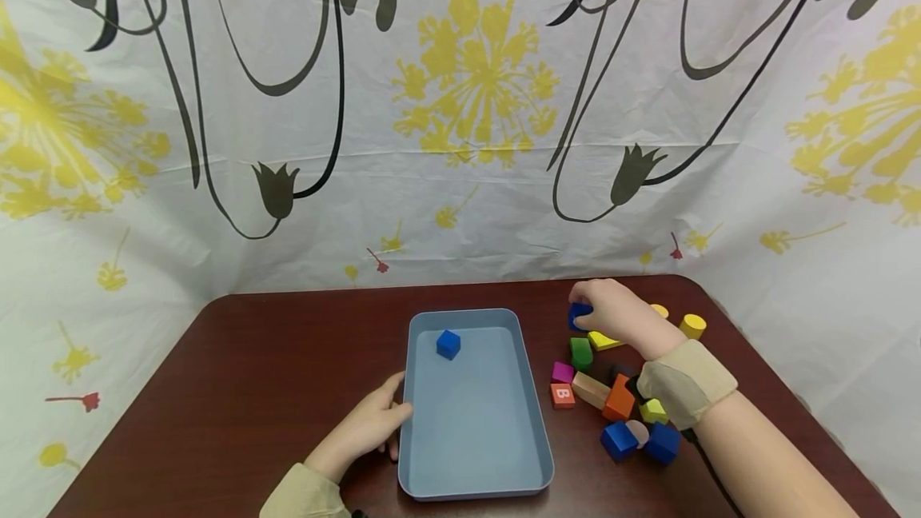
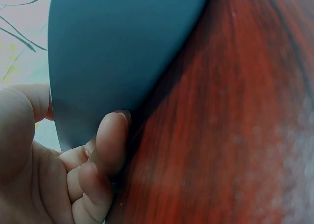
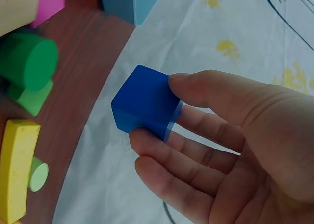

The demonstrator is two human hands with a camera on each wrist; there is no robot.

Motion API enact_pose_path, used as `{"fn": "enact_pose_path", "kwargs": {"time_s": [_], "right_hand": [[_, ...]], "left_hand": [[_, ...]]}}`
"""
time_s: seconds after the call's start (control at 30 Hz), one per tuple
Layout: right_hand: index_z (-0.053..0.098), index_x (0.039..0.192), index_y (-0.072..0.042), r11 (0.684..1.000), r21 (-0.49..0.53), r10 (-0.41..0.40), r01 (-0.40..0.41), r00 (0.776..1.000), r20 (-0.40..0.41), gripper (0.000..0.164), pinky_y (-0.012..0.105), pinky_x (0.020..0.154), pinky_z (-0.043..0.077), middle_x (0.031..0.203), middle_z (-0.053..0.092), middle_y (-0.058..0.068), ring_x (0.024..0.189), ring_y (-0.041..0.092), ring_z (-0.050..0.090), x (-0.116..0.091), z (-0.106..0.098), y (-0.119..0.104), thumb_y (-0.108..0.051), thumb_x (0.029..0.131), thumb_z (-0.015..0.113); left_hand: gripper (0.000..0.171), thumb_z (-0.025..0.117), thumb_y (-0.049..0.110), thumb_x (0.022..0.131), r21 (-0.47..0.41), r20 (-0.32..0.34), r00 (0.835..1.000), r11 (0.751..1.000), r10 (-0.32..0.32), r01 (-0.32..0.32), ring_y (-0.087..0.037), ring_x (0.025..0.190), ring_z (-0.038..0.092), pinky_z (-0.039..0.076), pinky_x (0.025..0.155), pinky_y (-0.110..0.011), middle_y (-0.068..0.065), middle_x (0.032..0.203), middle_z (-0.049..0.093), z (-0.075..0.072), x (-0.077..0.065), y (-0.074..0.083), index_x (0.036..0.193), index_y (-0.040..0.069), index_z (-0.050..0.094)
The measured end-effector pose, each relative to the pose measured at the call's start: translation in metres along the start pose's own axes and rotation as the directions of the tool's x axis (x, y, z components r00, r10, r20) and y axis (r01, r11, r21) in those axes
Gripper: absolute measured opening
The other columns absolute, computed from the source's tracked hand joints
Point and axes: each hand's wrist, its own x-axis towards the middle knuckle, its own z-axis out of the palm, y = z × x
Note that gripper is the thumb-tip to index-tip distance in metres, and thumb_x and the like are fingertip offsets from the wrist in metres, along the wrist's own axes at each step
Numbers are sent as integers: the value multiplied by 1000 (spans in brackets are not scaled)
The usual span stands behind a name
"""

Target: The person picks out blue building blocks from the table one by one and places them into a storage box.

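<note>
My right hand (image 1: 622, 314) pinches a blue cube (image 3: 147, 96) between thumb and fingertips, over the far right of the table. In the head view that cube is partly hidden by the fingers. At the left side of a blue-grey tray (image 1: 475, 422), my left hand (image 1: 370, 422) grips the wall, thumb over the rim and fingers outside against it. The left wrist view shows these fingers (image 2: 110, 140) curled against the tray's outer wall. Another blue cube (image 1: 448, 344) lies inside the tray, toward its far end.
Right of the tray lie several loose blocks: a green one (image 1: 580, 353), a magenta one (image 1: 563, 372), a red letter block (image 1: 563, 396), an orange one (image 1: 619, 400) and blue ones (image 1: 619, 440). A yellow cylinder (image 1: 692, 327) stands near the table's right edge. Patterned cloth (image 1: 475, 222) hangs behind.
</note>
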Motion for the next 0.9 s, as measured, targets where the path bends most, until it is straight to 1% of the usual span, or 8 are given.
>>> {"fn": "enact_pose_path", "kwargs": {"time_s": [0.2, 0.3, 0.47, 0.77, 0.9], "right_hand": [[62, 101, -2, 1000, 8, -29, 29, 1000, -10, 24, 40, 70, 50, 97, 61, 13, 83, 26, 57, 7, -4, -11, -9, 79, 68], [62, 102, -2, 999, 13, -37, 37, 999, -14, 25, 40, 70, 51, 98, 61, 12, 84, 26, 57, 9, -5, -16, -10, 80, 68], [62, 102, -3, 998, 17, -61, 61, 998, -21, 24, 39, 69, 51, 97, 61, 11, 82, 24, 57, 13, -6, -25, -11, 80, 69], [63, 102, -3, 994, -8, -109, 108, 993, -42, 24, 38, 71, 49, 94, 62, 7, 81, 20, 56, 24, -9, -45, -13, 80, 69], [63, 101, -3, 992, -6, -129, 129, 991, -47, 24, 38, 71, 48, 92, 62, 6, 80, 21, 56, 28, -9, -52, -14, 80, 68]], "left_hand": [[59, 44, 16, 91, 2, 3, 1000, 1000, -6, 6, -25, 42, 55, 41, 36, -30, -9, 56, 58, 0, 2, 0, 143, 3, 18], [59, 44, 16, 91, 4, 5, 1000, 1000, -7, 7, -26, 42, 55, 41, 36, -30, -9, 56, 58, -1, 2, 1, 143, 3, 18], [60, 44, 16, 91, -2, 11, 1000, 1000, -4, 4, -26, 41, 55, 41, 36, -30, -9, 56, 58, -1, 2, 0, 143, 3, 18], [60, 45, 15, 91, 0, 3, 1000, 1000, -2, 2, -25, 40, 54, 40, 35, -30, -9, 55, 57, -2, 0, 1, 143, 3, 18], [60, 45, 15, 91, -8, 3, 1000, 1000, -5, 5, -25, 40, 54, 40, 36, -31, -9, 55, 57, -2, -1, 3, 143, 3, 18]]}}
